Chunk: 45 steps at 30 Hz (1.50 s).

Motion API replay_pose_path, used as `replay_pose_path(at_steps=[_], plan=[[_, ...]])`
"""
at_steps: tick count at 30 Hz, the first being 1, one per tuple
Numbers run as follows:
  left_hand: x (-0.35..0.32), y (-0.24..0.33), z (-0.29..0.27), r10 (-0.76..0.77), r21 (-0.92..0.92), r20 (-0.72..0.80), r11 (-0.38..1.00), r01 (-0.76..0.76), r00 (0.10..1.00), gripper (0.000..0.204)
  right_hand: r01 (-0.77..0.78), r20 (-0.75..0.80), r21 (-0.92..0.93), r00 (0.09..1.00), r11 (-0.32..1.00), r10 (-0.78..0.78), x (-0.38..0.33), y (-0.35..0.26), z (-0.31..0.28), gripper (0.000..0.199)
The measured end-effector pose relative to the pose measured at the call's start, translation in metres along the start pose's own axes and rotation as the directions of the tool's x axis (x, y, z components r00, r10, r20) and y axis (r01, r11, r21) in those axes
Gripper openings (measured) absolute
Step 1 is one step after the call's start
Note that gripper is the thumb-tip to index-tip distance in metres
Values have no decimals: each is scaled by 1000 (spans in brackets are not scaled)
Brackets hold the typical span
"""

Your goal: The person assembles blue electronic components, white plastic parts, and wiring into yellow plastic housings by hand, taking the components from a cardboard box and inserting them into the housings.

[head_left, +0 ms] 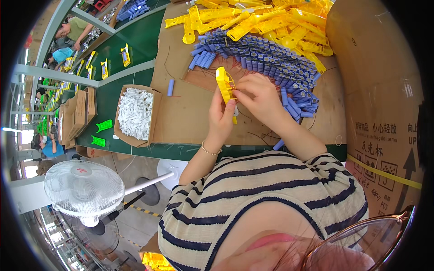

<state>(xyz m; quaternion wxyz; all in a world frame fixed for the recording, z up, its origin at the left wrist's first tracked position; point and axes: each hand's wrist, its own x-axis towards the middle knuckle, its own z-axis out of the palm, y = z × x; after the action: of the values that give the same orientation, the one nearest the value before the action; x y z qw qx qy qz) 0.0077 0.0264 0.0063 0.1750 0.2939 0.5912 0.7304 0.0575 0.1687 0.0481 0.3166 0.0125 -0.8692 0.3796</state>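
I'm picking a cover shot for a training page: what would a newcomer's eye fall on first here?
Probably the heap of bright yellow parts at the top, with dense rows of blue cylinders just below it. Next, the slim yellow piece near the middle, held in the left hand with the right hand at its side. Left of the hands, a carton of small white pieces stands out.

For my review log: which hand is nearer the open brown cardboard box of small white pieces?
Left. The left hand is right of the cardboard box; the right hand is farther right.
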Motion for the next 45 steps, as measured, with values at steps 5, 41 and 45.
replay_pose_path(at_steps=[5,41,45], plan=[[-1,1,7,31,43,-88,999,-27,996,35,-5,-70,-49,998,999,2,-4,-3,9,6],[-22,0,-62,-212,-361,-227,925,120,951,26,363,302,-260,911,895,-282,70,64,66,16],[-18,-11,-50,-183,-309,-183,943,121,966,33,-292,282,266,935,919,215,35,1,25,23]])
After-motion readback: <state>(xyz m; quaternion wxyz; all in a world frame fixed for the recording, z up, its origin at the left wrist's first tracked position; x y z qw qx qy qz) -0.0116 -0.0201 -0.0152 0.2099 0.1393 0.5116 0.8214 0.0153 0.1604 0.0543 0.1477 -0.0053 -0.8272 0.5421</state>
